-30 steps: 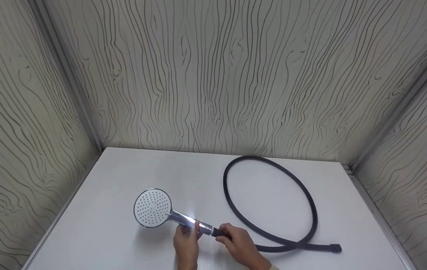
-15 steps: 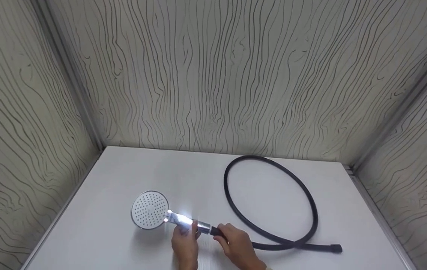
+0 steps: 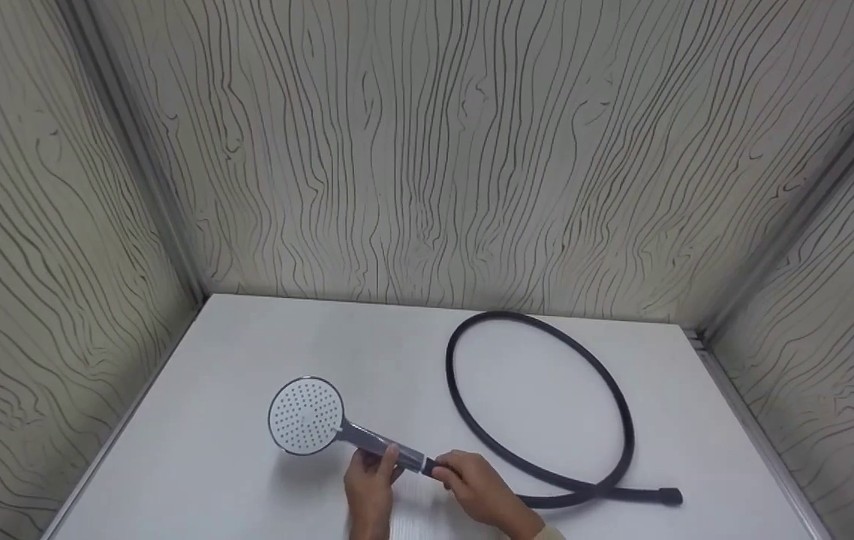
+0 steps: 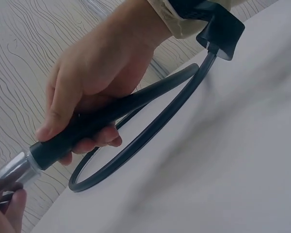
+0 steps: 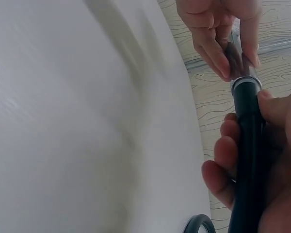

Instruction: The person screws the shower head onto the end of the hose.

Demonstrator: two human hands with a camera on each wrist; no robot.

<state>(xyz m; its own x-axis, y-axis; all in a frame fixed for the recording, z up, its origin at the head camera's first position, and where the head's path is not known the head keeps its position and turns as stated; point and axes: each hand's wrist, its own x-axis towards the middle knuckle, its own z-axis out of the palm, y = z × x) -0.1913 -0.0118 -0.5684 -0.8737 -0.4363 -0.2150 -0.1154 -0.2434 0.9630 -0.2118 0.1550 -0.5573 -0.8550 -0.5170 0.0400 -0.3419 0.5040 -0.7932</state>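
Note:
A chrome shower head point(image 3: 307, 416) with a round white dotted face is held above the table, face up, its handle slanting down to the right. My left hand point(image 3: 371, 484) grips the handle, thumb on top. The right hand point(image 3: 476, 484) holds the black end of a shower hose point(image 3: 614, 375), which meets the handle's white-ringed end. In the right wrist view, the fingers of the right hand curl round the hose end point(image 5: 247, 104), touching the chrome handle's rim. How far the hose end sits on the handle cannot be told.
The hose makes one big loop on the white table point(image 3: 262, 330), crossing itself at the right. Its free black end point(image 3: 669, 496) lies near the right side. Wood-patterned panels point(image 3: 427, 150) stand behind and on both sides.
The shower head dipped slightly left and down, then came back up. My right hand's fingers have shifted a little round the hose end; both hands keep their hold.

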